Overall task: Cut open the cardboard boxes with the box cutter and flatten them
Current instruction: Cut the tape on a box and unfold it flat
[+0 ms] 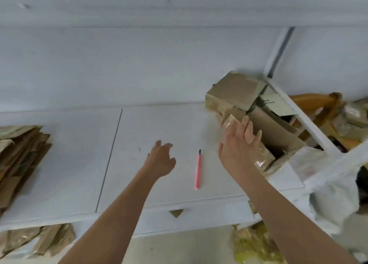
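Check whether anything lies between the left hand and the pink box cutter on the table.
Nothing visible does. The left hand hovers open over the white table, and only bare tabletop separates it from the box cutter lying to its right. The right hand rests on a taped cardboard box farther right.

Pink box cutter [198,169] with dark tip, brown cardboard boxes [235,92], white table [79,164], pale grey wall [139,54]
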A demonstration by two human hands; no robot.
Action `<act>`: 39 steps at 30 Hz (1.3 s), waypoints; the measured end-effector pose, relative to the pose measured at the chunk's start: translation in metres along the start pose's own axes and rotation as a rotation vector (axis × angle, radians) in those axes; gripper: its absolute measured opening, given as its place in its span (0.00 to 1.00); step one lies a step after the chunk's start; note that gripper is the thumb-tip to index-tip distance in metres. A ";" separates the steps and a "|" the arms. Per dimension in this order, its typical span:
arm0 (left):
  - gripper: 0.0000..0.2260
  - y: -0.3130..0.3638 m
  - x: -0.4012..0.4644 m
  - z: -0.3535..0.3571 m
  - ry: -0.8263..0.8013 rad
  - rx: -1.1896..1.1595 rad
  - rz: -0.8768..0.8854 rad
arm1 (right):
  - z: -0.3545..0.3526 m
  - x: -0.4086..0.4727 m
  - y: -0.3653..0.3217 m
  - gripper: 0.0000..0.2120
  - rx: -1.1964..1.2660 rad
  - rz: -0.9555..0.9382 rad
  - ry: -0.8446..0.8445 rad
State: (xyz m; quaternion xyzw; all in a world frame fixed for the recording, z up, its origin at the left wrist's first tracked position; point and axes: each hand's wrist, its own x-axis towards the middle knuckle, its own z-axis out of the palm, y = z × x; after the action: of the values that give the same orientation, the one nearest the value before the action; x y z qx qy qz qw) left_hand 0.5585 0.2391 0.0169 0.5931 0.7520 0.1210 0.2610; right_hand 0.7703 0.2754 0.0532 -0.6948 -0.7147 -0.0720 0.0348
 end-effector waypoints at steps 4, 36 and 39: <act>0.24 0.032 0.000 0.030 -0.070 -0.035 -0.016 | 0.003 0.011 0.040 0.34 0.097 0.046 0.010; 0.36 -0.105 -0.040 -0.061 -0.161 -1.458 -0.438 | 0.005 0.037 -0.088 0.07 1.752 0.262 -1.036; 0.35 -0.124 -0.049 -0.063 0.101 -1.351 -0.495 | 0.020 0.039 -0.104 0.06 1.343 0.141 -0.716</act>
State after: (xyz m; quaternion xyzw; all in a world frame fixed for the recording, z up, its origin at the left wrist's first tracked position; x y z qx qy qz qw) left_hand 0.4301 0.1671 0.0212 0.1079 0.6363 0.5242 0.5556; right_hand 0.6666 0.3141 0.0337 -0.5494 -0.5268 0.6101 0.2203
